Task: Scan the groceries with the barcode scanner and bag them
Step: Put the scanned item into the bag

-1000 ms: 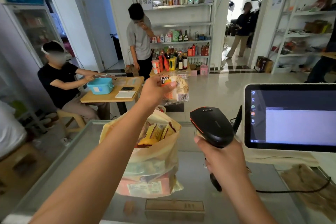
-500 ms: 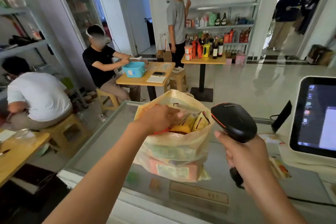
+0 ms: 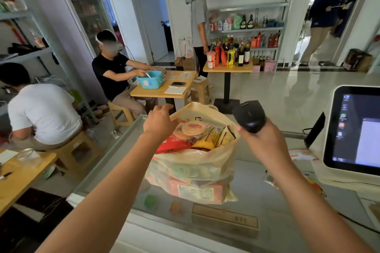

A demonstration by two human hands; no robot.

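A translucent yellowish plastic bag (image 3: 197, 164) stands on the glass counter (image 3: 257, 207), stuffed with snack packets. A clear pack of round crackers (image 3: 192, 127) lies on top, inside the bag's mouth. My left hand (image 3: 159, 122) is at the bag's far left rim, its fingers curled onto the plastic edge. To the right of the bag, my right hand (image 3: 262, 141) grips the handle of the black barcode scanner (image 3: 248, 116), whose head is level with the bag's opening and points away from me.
A touchscreen register (image 3: 353, 131) stands at the right edge, with a flat orange-and-white packet (image 3: 301, 154) beside its base. Boxes show under the counter glass. Beyond the counter are wooden tables, stools, seated people and stocked shelves.
My left hand held the cracker pack up before the scanner, then lowered it into the bag. It has let go and now holds the bag's rim. The scanner stayed in my right hand.
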